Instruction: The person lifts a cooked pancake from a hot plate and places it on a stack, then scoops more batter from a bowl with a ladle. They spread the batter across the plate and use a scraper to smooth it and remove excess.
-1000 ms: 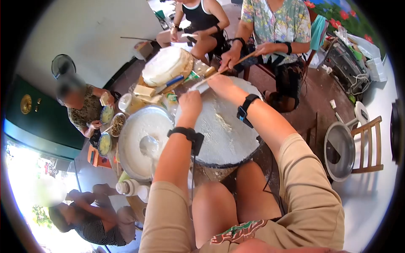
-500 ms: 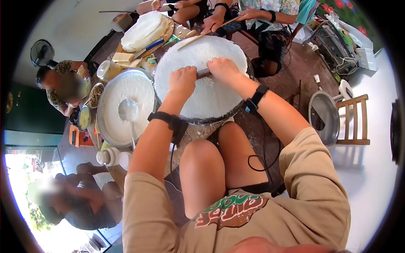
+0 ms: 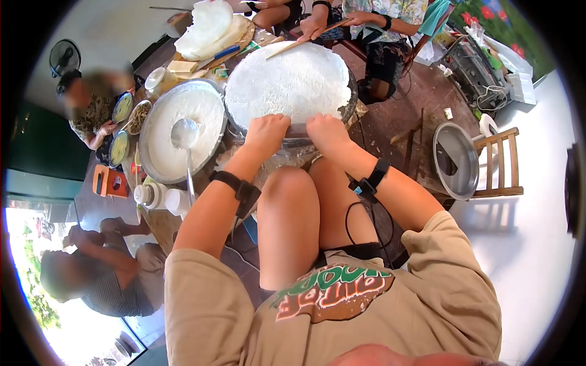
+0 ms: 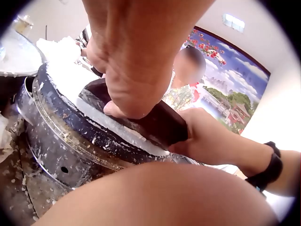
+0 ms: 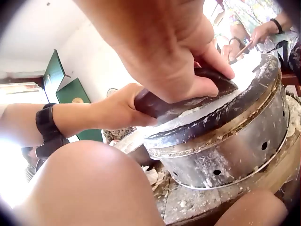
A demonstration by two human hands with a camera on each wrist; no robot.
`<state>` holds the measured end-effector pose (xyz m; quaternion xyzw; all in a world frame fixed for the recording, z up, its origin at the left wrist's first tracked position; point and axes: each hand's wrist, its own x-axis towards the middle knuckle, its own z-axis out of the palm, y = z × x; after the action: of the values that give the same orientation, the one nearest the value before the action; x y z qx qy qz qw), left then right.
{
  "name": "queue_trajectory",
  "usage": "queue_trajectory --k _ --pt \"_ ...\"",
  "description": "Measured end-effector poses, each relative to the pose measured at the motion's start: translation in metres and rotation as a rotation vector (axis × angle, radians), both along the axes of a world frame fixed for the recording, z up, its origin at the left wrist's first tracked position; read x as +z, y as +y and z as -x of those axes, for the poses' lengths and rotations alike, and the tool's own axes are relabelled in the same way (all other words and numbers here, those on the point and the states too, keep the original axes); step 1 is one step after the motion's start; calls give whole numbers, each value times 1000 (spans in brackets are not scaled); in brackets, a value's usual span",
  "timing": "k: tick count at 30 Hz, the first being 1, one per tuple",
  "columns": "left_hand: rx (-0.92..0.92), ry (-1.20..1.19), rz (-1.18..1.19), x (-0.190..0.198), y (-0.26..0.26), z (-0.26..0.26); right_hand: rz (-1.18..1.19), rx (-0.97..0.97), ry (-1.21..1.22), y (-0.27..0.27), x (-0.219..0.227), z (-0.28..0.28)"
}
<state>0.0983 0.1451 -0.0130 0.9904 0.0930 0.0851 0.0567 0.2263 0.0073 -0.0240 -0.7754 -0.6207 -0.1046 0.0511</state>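
Observation:
Both hands hold a dark, flat scraper (image 4: pixel 162 123) crosswise at the near edge of a round griddle. My left hand (image 3: pixel 267 132) grips one end, its thumb against the blade in the left wrist view. My right hand (image 3: pixel 330 132) grips the other end, with thumb and fingers on either side in the right wrist view. A thin white batter sheet (image 3: pixel 287 82) covers the griddle top, ragged at its right edge. Below the dark griddle rim (image 5: pixel 207 117) stands a metal drum base (image 5: pixel 244 150), spattered with batter.
Left of the griddle, a basin (image 3: pixel 146 161) of white batter holds a ladle (image 3: pixel 185 133). Behind stands a stack of white sheets (image 3: pixel 207 27). Across from me, a person holds a wooden stick (image 3: pixel 299 44) over the far rim. My knees (image 3: pixel 290 207) are close below the griddle.
Both hands have drawn the scraper from the griddle's far side, across its middle, to the near edge. The batter now looks spread evenly. The other person's stick stays at the far rim.

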Motion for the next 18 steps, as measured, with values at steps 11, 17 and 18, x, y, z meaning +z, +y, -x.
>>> queue_trajectory --k 11,17,18 --pt "110 -77 141 1 -17 34 31 -14 136 -24 25 32" --pt "250 -94 137 32 56 19 -103 141 223 52 56 -5" --pt "278 -131 115 35 78 11 -149 193 247 75 54 -18"
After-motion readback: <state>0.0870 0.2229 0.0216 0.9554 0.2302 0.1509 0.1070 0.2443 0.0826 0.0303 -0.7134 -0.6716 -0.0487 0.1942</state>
